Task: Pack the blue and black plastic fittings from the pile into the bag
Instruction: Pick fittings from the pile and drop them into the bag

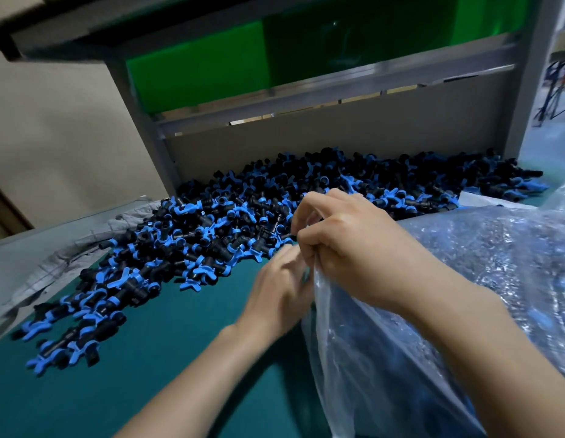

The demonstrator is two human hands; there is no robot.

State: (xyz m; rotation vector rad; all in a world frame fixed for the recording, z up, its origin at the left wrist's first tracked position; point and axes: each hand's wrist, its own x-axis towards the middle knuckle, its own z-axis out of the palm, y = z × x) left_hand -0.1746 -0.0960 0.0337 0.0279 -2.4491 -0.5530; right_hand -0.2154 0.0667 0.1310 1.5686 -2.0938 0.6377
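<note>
A wide pile of blue and black plastic fittings [230, 229] covers the green bench top from the front left to the back right. A clear plastic bag [385, 358] hangs at the bench's right side, with blue fittings dimly visible inside. My right hand [347, 238] grips the bag's top edge, bunched in its curled fingers, just in front of the pile. My left hand [281, 295] is blurred below and to the left of it, fingers at the same bag edge; whether it grips the edge is not visible.
A grey cloth [72, 248] lies at the pile's left edge. A grey metal frame [148, 131] with a beige back panel and green boards stands behind the pile. More crinkled clear plastic [512, 248] fills the right. Bare green bench top [142, 374] lies at the front.
</note>
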